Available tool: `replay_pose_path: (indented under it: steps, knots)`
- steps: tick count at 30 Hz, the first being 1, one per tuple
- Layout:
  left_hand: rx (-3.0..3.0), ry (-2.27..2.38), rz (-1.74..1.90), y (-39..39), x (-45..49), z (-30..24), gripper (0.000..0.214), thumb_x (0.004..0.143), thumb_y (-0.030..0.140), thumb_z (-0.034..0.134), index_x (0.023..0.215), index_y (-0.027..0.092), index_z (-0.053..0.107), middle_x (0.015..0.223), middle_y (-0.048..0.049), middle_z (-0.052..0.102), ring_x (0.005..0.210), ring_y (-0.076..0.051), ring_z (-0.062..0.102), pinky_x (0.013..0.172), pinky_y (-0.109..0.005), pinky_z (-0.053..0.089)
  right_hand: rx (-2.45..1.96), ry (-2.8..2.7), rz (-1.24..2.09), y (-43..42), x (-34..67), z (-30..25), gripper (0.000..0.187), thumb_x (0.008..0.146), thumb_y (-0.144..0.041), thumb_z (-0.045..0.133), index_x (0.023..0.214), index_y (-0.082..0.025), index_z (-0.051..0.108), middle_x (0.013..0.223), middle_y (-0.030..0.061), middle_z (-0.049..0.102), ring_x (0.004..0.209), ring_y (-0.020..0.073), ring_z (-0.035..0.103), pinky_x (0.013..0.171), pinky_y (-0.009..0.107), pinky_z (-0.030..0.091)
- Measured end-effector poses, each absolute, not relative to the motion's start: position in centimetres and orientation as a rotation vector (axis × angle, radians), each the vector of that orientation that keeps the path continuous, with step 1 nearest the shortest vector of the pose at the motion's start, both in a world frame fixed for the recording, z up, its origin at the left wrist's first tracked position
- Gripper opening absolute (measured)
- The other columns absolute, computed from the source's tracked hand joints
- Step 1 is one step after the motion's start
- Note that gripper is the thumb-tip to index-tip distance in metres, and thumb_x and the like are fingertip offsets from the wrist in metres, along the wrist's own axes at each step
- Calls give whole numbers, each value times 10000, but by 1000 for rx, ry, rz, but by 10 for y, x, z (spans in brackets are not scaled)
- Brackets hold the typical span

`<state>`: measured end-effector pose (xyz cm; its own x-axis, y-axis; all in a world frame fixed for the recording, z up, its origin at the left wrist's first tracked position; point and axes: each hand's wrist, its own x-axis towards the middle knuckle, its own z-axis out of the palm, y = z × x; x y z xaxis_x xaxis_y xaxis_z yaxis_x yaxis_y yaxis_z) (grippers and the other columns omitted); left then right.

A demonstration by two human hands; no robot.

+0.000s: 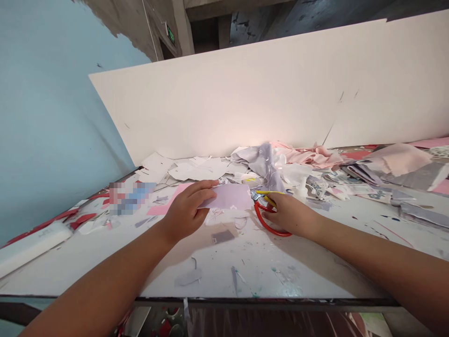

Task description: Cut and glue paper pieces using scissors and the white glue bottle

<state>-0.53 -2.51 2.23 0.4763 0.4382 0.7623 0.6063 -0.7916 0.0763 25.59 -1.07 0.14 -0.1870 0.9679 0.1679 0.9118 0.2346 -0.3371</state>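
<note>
My left hand pinches the left edge of a pale lilac sheet, holding it just above the white table. My right hand is closed in the handles of scissors with a red and a yellow loop. The scissor blades point left and meet the right edge of the lilac sheet. A pink sheet lies under my left hand. Small grey and white offcuts lie on the table just below the sheet.
A heap of pink, grey and white fabric and paper scraps covers the back of the table. A large white board leans behind it. Red scraps and a white bar lie at the left. The table's front edge is near.
</note>
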Motion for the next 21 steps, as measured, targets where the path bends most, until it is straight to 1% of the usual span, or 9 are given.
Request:
replay_pose_path:
  steps: [3,6,9,10,12,14,16,18,21]
  knots:
    - [-2495,-870,-1232,-26,-5,22,309,700,43,407,919,212,543,1144,-60,573,1065,-166,519,860,-326,457,-1740,-2193,154,-8,259,3,101,677,-294,530,691,-201,492,715,52,585,636,187,541,492,252,320]
    - [-2482,-891,-1219,-27,-3,21,285,711,65,418,913,215,553,1146,-58,576,1071,-168,515,872,-334,458,-1764,-2180,50,-9,261,6,170,686,-329,535,773,-183,532,779,96,593,734,249,558,542,287,351]
    - [-2477,-938,-1187,-28,-1,19,255,717,92,421,887,213,568,1139,-59,584,1074,-178,516,884,-349,454,-1601,-2158,34,-16,258,9,233,706,-306,524,886,-163,563,922,124,593,886,276,543,694,340,402]
    - [-2480,-934,-1181,-29,-1,18,256,717,91,418,884,212,569,1137,-58,586,1075,-178,515,888,-351,452,-1499,-2141,132,-20,256,10,248,710,-284,520,925,-168,564,981,116,585,937,263,531,758,343,402]
    - [-2494,-911,-1172,-29,1,16,277,711,72,407,894,210,563,1133,-55,589,1076,-171,516,893,-343,447,-1295,-2054,526,-27,250,12,272,723,-258,509,982,-183,549,1037,82,574,971,214,531,822,322,407]
    - [-2521,-915,-1155,-29,3,14,306,701,52,398,912,210,552,1135,-51,587,1077,-163,514,897,-331,441,-1129,-1854,1024,-33,243,14,268,735,-264,512,990,-183,525,995,55,585,905,168,567,796,299,444]
    - [-2575,-979,-1111,-29,5,13,312,699,52,402,927,215,541,1143,-51,580,1078,-161,511,897,-326,436,-989,-1599,1388,-36,238,16,244,720,-258,561,943,-175,504,887,25,598,781,129,601,725,273,482]
    - [-2657,-1054,-1062,-29,8,13,256,715,99,439,917,219,539,1148,-57,573,1075,-170,508,894,-329,434,-930,-1368,1568,-37,234,17,231,688,-217,615,870,-177,479,753,-7,601,649,99,611,628,235,502]
    - [-2845,-1176,-1006,-31,13,14,199,716,268,548,910,221,548,1180,-82,534,1078,-200,493,853,-321,453,-980,-1179,1654,-36,232,16,204,681,-157,623,777,-179,444,591,-26,591,514,78,593,510,182,494]
